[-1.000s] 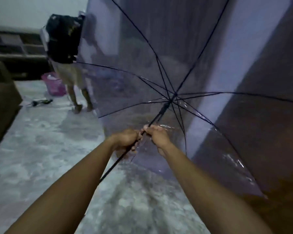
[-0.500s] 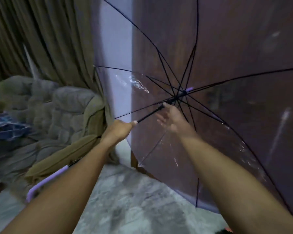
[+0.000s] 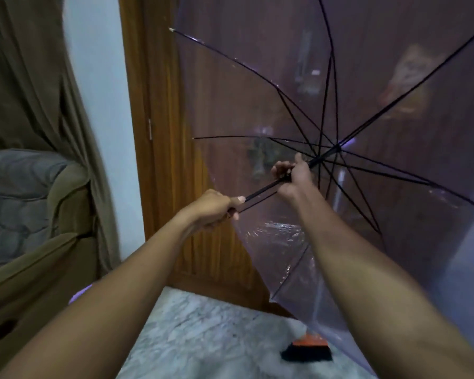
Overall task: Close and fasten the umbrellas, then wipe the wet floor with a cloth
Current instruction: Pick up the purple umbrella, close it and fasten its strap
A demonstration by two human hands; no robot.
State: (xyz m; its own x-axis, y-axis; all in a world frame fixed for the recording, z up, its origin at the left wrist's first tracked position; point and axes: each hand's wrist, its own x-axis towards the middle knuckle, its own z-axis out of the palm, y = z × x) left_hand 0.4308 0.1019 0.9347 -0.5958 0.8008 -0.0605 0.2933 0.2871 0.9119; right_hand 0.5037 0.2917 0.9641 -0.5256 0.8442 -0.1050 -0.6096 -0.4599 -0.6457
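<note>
1. Across the right half of the frame, an open umbrella (image 3: pixel 326 105) with a clear, purple-tinted canopy is held on its side, its black ribs fanned out from a hub right of centre.
2. At the centre of the frame, the dark shaft (image 3: pixel 263 190) is gripped by the left hand (image 3: pixel 212 209), the fingers curled tightly round it and the thumb laid along the top.
3. Further up the shaft, close to the hub, the right hand (image 3: pixel 293 177) is closed on the shaft; its fingers are wrapped over the far side and the thumb is raised toward the hub.
4. Both forearms are stretched up from the bottom edge of the frame.
5. Behind the canopy, a brown wooden door (image 3: pixel 159 160) is seen at centre, with a strip of pale wall (image 3: pixel 99 105) to its left.
6. At the upper left, an olive curtain (image 3: pixel 25 77) is hung, and below it a grey cushioned seat (image 3: pixel 17 195) is partly covered by olive cloth.
7. Along the bottom centre, a mottled grey floor (image 3: pixel 203 337) is visible.
8. At the lower right of the floor, a black brush with an orange top (image 3: pixel 307 351) is seen just beside the canopy's lower edge.
9. Whether the floor is wet cannot be told.
</note>
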